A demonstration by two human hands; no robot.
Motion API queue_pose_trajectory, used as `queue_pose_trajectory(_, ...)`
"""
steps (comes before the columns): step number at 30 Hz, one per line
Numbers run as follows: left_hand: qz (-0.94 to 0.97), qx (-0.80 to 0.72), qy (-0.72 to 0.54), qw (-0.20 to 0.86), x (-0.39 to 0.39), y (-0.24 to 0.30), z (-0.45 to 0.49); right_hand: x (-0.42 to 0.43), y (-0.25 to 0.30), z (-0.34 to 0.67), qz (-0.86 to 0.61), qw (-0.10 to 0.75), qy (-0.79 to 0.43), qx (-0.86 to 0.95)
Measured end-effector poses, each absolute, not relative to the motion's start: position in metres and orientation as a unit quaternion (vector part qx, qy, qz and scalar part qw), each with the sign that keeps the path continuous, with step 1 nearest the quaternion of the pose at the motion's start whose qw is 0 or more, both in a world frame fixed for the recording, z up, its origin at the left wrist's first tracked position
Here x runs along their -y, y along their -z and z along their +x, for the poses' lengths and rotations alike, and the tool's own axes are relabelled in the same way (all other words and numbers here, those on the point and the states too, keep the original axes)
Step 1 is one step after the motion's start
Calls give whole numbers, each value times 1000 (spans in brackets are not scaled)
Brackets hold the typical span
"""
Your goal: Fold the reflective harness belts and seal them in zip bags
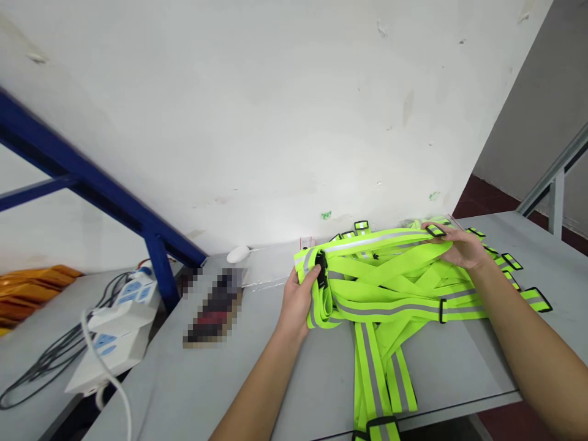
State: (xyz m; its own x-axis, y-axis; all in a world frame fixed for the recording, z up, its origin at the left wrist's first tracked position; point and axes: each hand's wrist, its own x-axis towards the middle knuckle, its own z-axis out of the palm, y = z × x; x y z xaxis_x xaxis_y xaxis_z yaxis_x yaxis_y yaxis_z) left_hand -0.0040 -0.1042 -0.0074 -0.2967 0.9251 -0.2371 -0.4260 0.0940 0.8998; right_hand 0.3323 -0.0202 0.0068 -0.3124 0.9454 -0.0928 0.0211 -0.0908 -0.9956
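A bundle of neon-yellow reflective straps (390,309) with grey stripes lies on the grey table, some ends hanging over the front edge. My left hand (298,300) is closed on a folded end of strap, its thumb pressed by a black buckle (320,269). From there a strap (376,239) runs to the right, a little above the bundle. My right hand (462,245) is closed round its other end, beside a black slider (435,231); some of those fingers are hidden behind the webbing. More black sliders (512,261) stick out at the bundle's right side.
White power strips (124,331) with cables stand left of the table (169,392), by a blue metal frame (158,263). A white oval object (239,253) and a pixelated item (214,312) lie at the table's left. Orange packages (37,294) sit far left. A white wall rises behind.
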Motion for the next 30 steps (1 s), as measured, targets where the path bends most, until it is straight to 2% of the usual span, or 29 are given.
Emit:
queue_pose_trajectory(4, 246, -524, -635, 512, 102, 10, -5, 17, -7, 329, -459, 384, -555, 578)
queue_pose_trajectory(6, 245, -528, -637, 506, 101, 11, -7, 16, -9, 322, -482, 355, -511, 617)
queue_pose_trajectory(11, 214, -481, -630, 571, 98, 14, -13, 19, -16, 318, -533, 220, -382, 722)
queue_pose_trajectory(15, 213, -428, -608, 634, 97, 19, -15, 20, -15, 316, -514, 126, -319, 786)
queue_pose_trajectory(17, 222, -429, -607, 631, 98, 20, -13, 20, -9, 307, -504, 142, -266, 809)
queue_pose_trajectory(20, 252, -443, -602, 615, 103, 20, -8, 25, -1, 281, -501, 248, -216, 801)
queue_pose_trajectory(22, 276, -441, -584, 623, 107, 19, -5, 33, 0, 258, -471, 327, -252, 779)
queue_pose_trajectory(24, 303, -431, -562, 637, 112, 19, -2, 42, -4, 235, -433, 369, -294, 768)
queue_pose_trajectory(27, 341, -427, -531, 648, 117, 20, -1, 52, -14, 208, -383, 338, -366, 778)
queue_pose_trajectory(30, 366, -428, -512, 649, 118, 22, 0, 55, -23, 194, -355, 290, -383, 802)
